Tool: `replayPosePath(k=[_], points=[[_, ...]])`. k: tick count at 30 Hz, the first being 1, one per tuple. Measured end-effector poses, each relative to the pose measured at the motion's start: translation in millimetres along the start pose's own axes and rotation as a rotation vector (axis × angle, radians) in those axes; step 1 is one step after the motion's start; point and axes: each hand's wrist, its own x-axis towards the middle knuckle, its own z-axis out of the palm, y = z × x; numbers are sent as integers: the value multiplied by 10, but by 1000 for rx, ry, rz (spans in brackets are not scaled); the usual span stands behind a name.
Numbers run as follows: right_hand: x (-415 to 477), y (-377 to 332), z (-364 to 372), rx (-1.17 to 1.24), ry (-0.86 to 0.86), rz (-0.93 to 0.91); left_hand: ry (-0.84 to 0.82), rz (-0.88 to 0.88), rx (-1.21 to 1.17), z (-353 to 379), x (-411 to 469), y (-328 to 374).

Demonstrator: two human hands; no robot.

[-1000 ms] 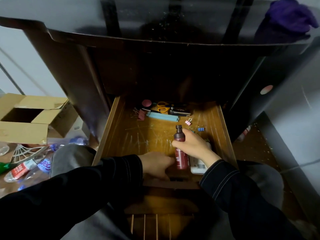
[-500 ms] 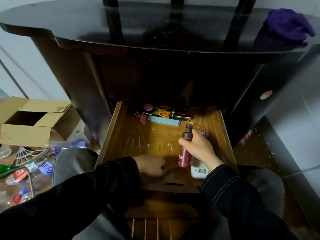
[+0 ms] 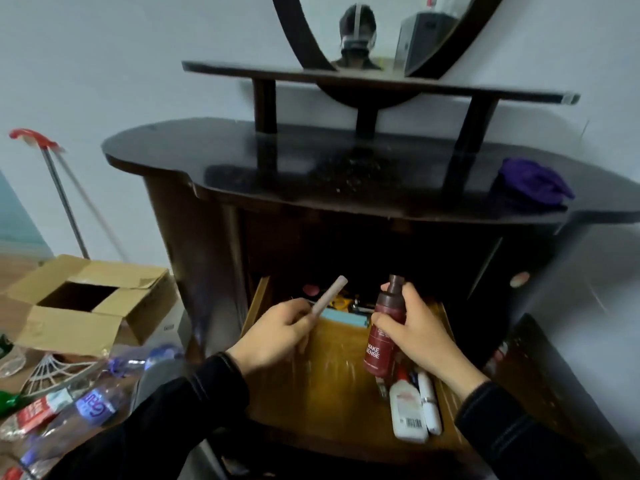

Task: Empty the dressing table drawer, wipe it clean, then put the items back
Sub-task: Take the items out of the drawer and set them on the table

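Note:
The wooden drawer (image 3: 332,386) of the dark dressing table (image 3: 311,168) is pulled open below me. My right hand (image 3: 420,337) grips a dark red bottle (image 3: 382,336) with white lettering, lifted above the drawer. My left hand (image 3: 277,336) holds a slim pale pink tube (image 3: 329,295), raised and pointing up to the right. At the drawer's front right lie a white bottle (image 3: 407,415) and a white tube (image 3: 429,403). Farther back sit a light blue case (image 3: 343,319), a pink round item (image 3: 310,289) and yellow scissors, partly hidden by my hands.
A purple cloth (image 3: 531,185) lies on the right end of the table top. An open cardboard box (image 3: 83,306) stands on the floor to the left, with plastic bottles (image 3: 69,407) and litter in front of it. A mop handle (image 3: 62,192) leans on the wall.
Both hands rose out of the drawer: the right one lifted the red bottle and the left one came up holding the pink tube. The view tilted upward.

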Motion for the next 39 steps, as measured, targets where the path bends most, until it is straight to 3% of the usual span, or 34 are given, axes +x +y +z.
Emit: replayPosePath(k=[5, 9, 12, 18, 24, 31, 35, 39], points=[[206, -969, -382, 47, 114, -219, 340, 305, 12, -425, -196, 608], [659, -1503, -555, 93, 217, -314, 605, 273, 59, -836, 195, 1008], [1098, -1715, -556, 128, 275, -299, 738, 198, 387, -1149, 676, 1229], [1729, -1853, -508, -41, 388, -284, 725, 72, 768, -1507, 1361, 1070], [2365, -1824, -387, -246, 415, -306, 719, 105, 849, -1807, 1878, 793], [3021, -1889, -30, -180, 404, -291, 658, 113, 858, -1938, 2205, 697], [3177, -1761, 164, -215, 243, -240, 637, 157, 874, -1970, 2240, 709], [3146, -1733, 176, -262, 188, -220, 593, 189, 873, -1969, 2218, 714]])
